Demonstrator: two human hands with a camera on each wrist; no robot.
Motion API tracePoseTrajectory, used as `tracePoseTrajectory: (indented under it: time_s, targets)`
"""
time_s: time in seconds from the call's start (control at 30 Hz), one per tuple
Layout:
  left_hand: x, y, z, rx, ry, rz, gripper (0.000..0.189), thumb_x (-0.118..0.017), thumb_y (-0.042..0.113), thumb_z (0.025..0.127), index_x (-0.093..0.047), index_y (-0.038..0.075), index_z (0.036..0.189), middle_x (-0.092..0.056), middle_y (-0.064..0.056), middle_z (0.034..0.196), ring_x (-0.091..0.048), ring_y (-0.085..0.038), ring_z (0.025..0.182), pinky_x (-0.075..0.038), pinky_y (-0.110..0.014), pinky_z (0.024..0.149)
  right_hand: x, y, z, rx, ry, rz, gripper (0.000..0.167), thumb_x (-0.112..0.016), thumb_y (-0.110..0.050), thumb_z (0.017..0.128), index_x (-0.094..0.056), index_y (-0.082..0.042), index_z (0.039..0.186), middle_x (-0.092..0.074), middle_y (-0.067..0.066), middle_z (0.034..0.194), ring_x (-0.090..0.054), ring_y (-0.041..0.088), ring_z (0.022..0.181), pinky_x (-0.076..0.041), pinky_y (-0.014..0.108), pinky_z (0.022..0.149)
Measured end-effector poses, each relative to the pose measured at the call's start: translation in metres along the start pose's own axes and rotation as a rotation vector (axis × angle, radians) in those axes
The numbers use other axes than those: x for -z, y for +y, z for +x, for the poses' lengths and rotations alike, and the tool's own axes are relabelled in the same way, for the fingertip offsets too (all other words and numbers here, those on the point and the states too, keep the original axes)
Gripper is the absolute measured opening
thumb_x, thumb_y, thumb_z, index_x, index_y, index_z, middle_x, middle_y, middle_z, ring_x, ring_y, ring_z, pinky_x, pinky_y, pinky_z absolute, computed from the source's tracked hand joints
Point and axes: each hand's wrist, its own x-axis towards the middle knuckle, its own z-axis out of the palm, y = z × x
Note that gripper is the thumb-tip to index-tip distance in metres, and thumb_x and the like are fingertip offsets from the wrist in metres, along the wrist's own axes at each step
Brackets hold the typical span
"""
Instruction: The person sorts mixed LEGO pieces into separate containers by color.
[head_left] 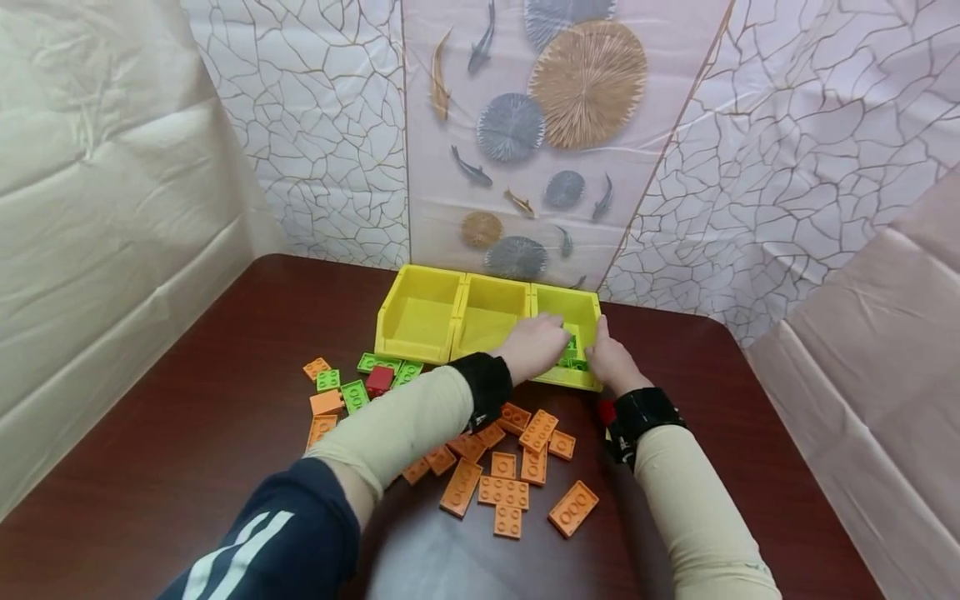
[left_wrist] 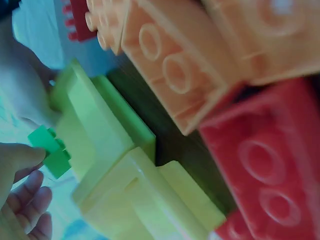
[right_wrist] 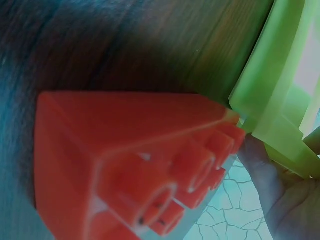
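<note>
My left hand (head_left: pixel 534 343) is over the right-hand compartment of the yellow storage bin (head_left: pixel 491 290). In the left wrist view, its thumb and fingers pinch a green toy brick (left_wrist: pixel 51 152) near the bin's wall. At the bin's right end, my right hand (head_left: pixel 613 360) holds the side wall, with a finger lying along the rim. The right wrist view shows that hand (right_wrist: pixel 295 200) around the bin's edge (right_wrist: pixel 280 107). Green bricks (head_left: pixel 573 358) lie inside the right compartment. A red brick (right_wrist: pixel 130 130) stands on the table close to my right wrist.
Several orange bricks (head_left: pixel 504 492) lie scattered on the dark table (head_left: pixel 225 400) in front of the bin. Left of my left forearm are green bricks (head_left: pixel 354 397), a red brick (head_left: pixel 379 381) and more orange ones. Behind the bin hangs a patterned cloth (head_left: pixel 330 167).
</note>
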Motion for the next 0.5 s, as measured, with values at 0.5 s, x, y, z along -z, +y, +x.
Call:
tracePoseTrajectory:
  time_s: [0.5]
  targets:
    - [-0.041,0.019,0.051,0.102,-0.007,0.1,0.018,-0.054,0.022,0.095,-0.071,0.024,0.101,-0.061,0.002,0.105,-0.053,-0.018,0.096,-0.044,-0.031,0.085,0.005,0.001,-0.001,0.052,-0.079,0.017,0.071,-0.029,-0.023,0.1,0.025,0.002,0.14,-0.039,0.036,0.131,-0.05,0.036,0.106,-0.039,0.047,0.087]
